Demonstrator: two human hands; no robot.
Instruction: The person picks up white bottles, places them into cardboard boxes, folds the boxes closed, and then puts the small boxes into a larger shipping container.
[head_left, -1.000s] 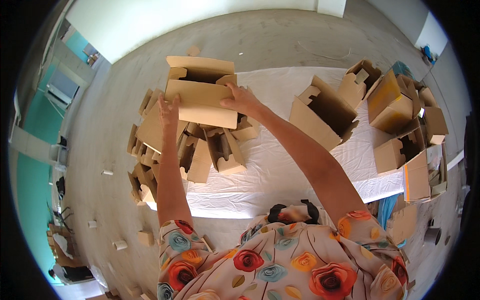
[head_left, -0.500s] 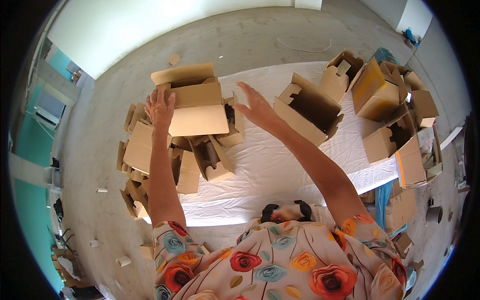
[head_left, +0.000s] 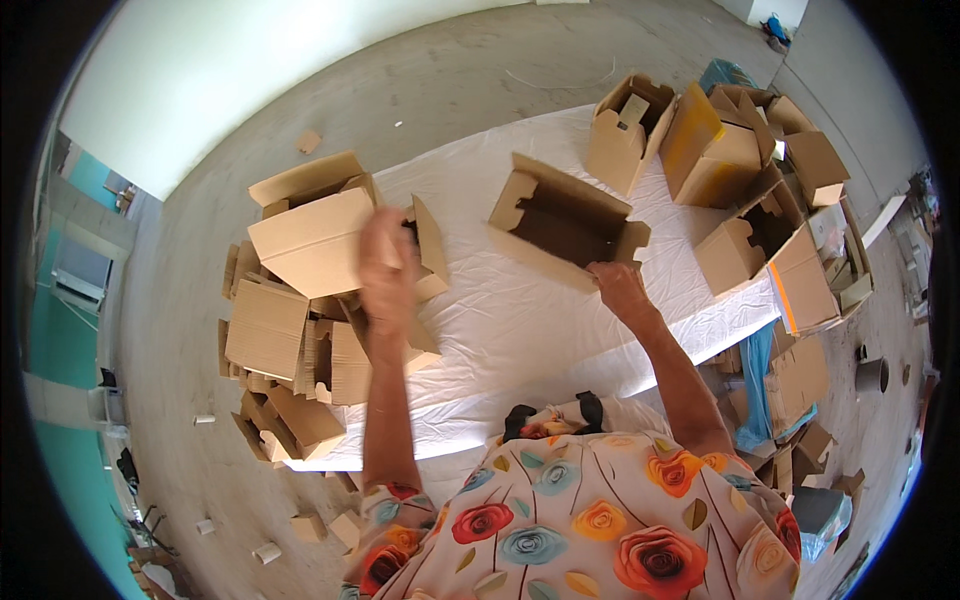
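Observation:
An open cardboard box (head_left: pixel 570 225) rests at the middle of the white-covered table (head_left: pixel 520 335), its hollow inside facing up. My right hand (head_left: pixel 622 290) grips this box by its near right edge, fingers curled over the rim. My left hand (head_left: pixel 385 270) is smeared by motion in front of a larger open carton (head_left: pixel 315 240), on the left pile; whether it touches the carton I cannot tell. Under and around that carton lie several more cardboard boxes, among them a closed-looking flat-faced one (head_left: pixel 266 325).
Several open boxes stand along the table's right end, one with a yellow-stained side (head_left: pixel 690 150). A blue plastic sheet (head_left: pixel 758 385) hangs by cartons below the right edge. Small cardboard scraps (head_left: pixel 309 142) lie on the concrete floor.
My right hand has come down and right and taken hold of the middle box's rim. My left hand has left the large carton's left side and moved right. The view has shifted.

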